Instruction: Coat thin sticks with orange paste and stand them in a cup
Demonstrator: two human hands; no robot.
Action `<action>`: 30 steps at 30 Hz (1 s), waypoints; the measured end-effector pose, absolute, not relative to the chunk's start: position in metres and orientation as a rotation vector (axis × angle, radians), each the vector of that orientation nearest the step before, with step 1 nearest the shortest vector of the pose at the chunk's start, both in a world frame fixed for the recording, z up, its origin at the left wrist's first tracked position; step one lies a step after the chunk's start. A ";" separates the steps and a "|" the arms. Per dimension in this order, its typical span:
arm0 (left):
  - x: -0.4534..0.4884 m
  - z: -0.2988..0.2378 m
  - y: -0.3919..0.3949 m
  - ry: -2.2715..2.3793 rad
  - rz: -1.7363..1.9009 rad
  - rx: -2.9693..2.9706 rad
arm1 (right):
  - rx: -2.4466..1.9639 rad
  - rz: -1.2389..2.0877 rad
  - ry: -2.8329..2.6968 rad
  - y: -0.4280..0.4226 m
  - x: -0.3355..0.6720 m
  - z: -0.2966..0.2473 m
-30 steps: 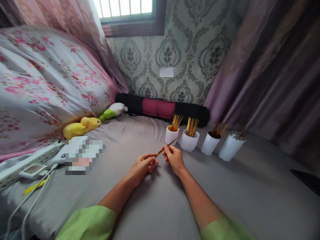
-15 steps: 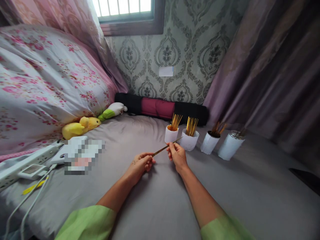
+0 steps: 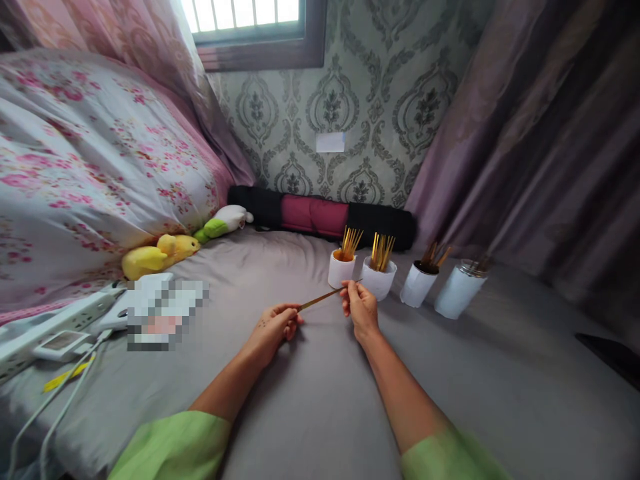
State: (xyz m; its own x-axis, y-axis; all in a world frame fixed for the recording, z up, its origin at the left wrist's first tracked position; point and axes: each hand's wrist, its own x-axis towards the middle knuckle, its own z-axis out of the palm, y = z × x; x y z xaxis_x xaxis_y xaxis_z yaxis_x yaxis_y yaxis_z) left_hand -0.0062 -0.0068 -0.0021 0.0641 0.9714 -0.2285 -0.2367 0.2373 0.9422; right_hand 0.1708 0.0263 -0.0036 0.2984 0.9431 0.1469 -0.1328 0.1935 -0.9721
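A thin brown-gold stick slants up to the right between my two hands, above the grey sheet. My left hand pinches its lower end. Near the upper end, the fingertips of my right hand are closed on it, with a short tip showing beyond. Just behind my right hand stand a small white-wrapped cup and a wider white-wrapped cup, both with several golden sticks upright in them. Farther right are a white-wrapped can with darker brown sticks and a taller white-wrapped can with thin dark sticks.
A black and maroon roll lies along the wall. On the left are a yellow plush toy, a green and white plush toy, a power strip with white cables, and a blurred-out flat item. A dark object sits far right.
My right hand has slid along the stick toward its upper tip, moving slightly right. My left hand has shifted a little left, and more of the stick shows between them.
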 end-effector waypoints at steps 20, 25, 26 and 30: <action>-0.008 -0.003 -0.006 1.084 1.116 0.757 | -1.039 0.912 -0.716 0.027 0.184 -0.005; -0.008 -0.008 -0.006 1.051 1.115 0.759 | -1.066 0.916 -0.725 0.028 0.187 -0.001; -0.008 -0.009 -0.006 1.041 1.112 0.761 | -1.073 0.911 -0.732 0.029 0.188 0.001; -0.004 -0.011 -0.008 1.000 1.090 0.764 | -1.094 0.890 -0.782 0.029 0.195 0.008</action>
